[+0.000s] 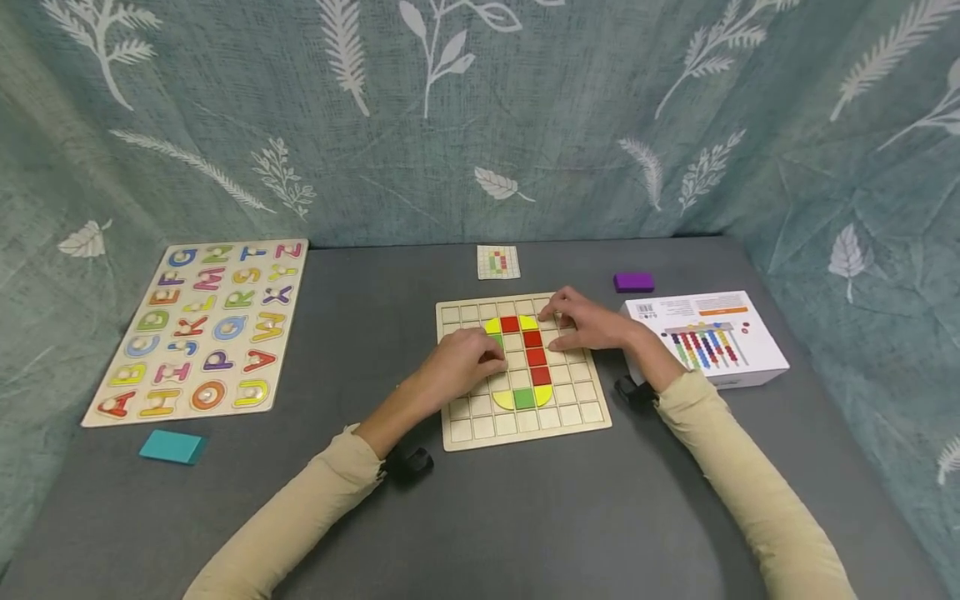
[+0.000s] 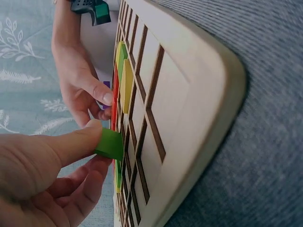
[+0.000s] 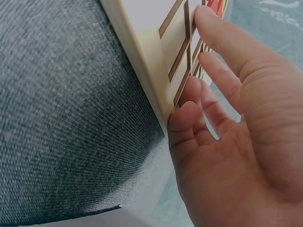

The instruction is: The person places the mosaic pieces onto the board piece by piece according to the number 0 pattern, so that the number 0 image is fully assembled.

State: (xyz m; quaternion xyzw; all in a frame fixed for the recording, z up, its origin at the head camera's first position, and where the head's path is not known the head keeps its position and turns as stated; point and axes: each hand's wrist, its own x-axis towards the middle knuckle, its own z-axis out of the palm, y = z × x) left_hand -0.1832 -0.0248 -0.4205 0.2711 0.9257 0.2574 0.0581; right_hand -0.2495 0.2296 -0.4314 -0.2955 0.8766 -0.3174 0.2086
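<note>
A wooden grid board lies at the middle of the table. On it red square tiles, green tiles and yellow rounded corner tiles form a partial ring. Over the ring's left side, my left hand pinches a green square tile between thumb and fingers; the tile's lower edge is at the board's surface. My right hand rests on the board's right part with spread, slightly bent fingers, the thumb beside the red tiles. It holds nothing that I can see.
Behind the board lies a small pattern card. An alphabet puzzle board and a teal block are at left. To the right are a purple block and a white box close to my right forearm.
</note>
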